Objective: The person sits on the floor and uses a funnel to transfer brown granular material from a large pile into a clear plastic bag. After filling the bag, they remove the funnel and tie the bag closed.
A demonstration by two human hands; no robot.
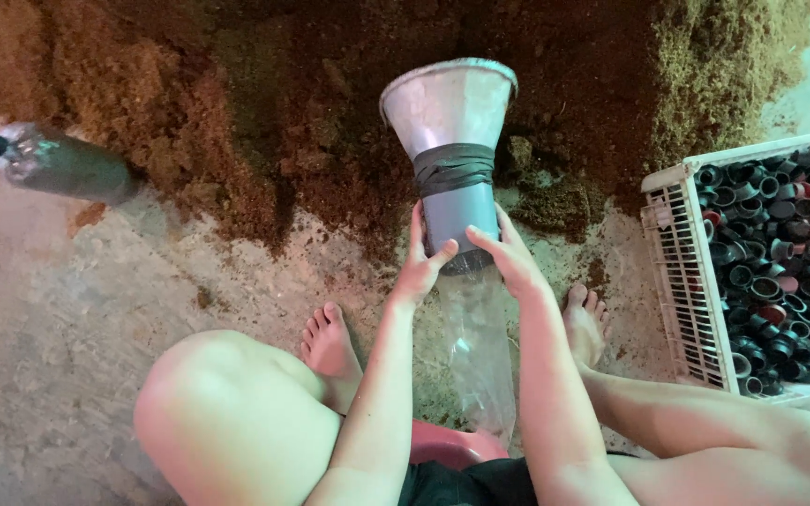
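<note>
Silver-grey metal funnel (449, 103), dull shine. Dark grey tape band (454, 169) wrapped below its cone; grey pipe section (459, 220) under that. Clear colourless plastic bag (478, 337) below the pipe. Behind the funnel, substrate heap (264, 103) reddish-brown, olive-tan at right. Right of the funnel, white crate (682, 272) with black caps (780, 281), some dark red. Left, dark grey-green filled bag (67, 167). Floor (58, 309) pale beige-grey. Pink stool (447, 448).

I am seeing a clear plastic bag (478, 342) hanging under the funnel between my hands, and a filled dark bag (56, 164) with a clear neck lying far left.
</note>
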